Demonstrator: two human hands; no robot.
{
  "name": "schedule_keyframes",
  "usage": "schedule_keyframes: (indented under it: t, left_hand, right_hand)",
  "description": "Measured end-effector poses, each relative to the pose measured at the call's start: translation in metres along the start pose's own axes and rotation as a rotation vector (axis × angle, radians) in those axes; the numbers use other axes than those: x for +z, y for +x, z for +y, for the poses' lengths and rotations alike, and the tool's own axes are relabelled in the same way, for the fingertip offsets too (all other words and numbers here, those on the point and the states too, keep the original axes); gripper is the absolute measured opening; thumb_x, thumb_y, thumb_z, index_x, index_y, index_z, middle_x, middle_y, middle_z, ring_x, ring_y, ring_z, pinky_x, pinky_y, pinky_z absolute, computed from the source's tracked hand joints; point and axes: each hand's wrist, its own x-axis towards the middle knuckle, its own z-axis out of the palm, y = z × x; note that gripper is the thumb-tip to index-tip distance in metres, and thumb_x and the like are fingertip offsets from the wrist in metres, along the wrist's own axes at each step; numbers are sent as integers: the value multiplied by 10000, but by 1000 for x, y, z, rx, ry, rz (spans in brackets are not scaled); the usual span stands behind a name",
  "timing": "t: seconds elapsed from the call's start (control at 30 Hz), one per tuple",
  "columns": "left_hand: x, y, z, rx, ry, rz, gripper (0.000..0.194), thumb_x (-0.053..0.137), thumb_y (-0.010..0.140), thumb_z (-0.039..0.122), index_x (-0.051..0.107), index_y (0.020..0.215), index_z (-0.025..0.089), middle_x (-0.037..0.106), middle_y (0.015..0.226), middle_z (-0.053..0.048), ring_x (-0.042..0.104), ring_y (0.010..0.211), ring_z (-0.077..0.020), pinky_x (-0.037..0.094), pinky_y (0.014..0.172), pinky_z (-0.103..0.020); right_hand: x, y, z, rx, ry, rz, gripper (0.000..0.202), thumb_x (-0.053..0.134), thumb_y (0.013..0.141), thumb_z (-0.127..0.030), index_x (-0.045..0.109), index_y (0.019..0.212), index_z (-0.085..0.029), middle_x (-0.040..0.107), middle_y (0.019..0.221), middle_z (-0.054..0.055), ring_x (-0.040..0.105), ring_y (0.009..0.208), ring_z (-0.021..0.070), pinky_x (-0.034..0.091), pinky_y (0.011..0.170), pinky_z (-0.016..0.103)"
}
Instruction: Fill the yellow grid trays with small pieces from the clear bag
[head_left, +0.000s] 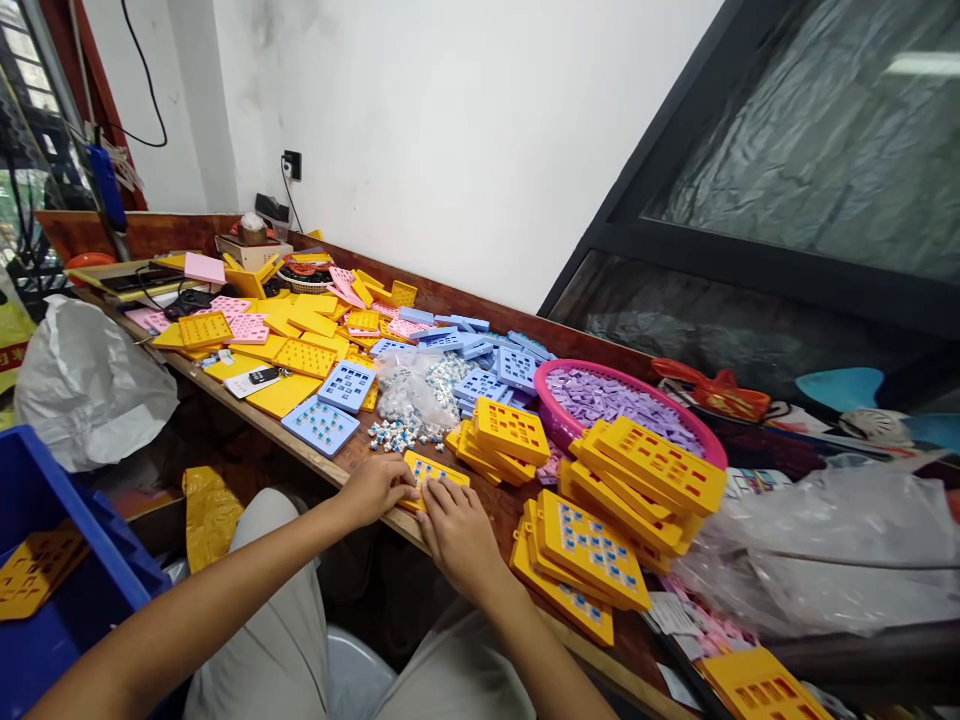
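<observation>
Left hand (377,490) and right hand (460,532) meet at lower centre of the frame over a small yellow panel (429,468), which lies at the near edge of the workbench (491,508). The left fingers are curled at the panel's near left side; whether they pinch a piece cannot be told. The right fingers lie across its near right part, touching it, though whether they grip it is unclear. Blue pieces already sit in the part left uncovered; the hands hide the rest, so this panel looks partly filled at least.

Just beyond, near the middle, loose blue-and-white pieces (397,436) lie beside a clear plastic bag (411,385) with more around it. To their left, a light blue panel (321,426) carries blue pieces too.

At lower right, a stack of filled panels (589,540) shows the same pieces on its top panel and on one below, seemingly done. Right of centre, a yellow stack (514,430) and a taller yellow pile (664,462) show bare slots on top, so plenty appears left. Between and behind them stands a pink basket (712,445) of purple pieces (619,402).
</observation>
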Motion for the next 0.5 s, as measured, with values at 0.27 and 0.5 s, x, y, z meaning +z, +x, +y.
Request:
schedule_keyframes:
  t: [0.27,0.5]
  left_hand:
    - [1,-5,3,39,-47,31,93,696,906,226,734,829,187,699,846,-24,638,838,-168,464,774,-278]
    - [0,-8,5,266,283,-38,212,524,1008,242,711,928,182,694,902,-64,611,902,-204,476,803,-314]
  right_hand:
    - [-13,22,18,77,282,-45,267,471,1020,-243,736,1037,-213,731,1059,65,631,1017,209,419,956,352]
    - [5,106,40,328,290,-161,213,565,979,-282,754,1066,-237,767,1051,51,680,969,189,453,834,255]
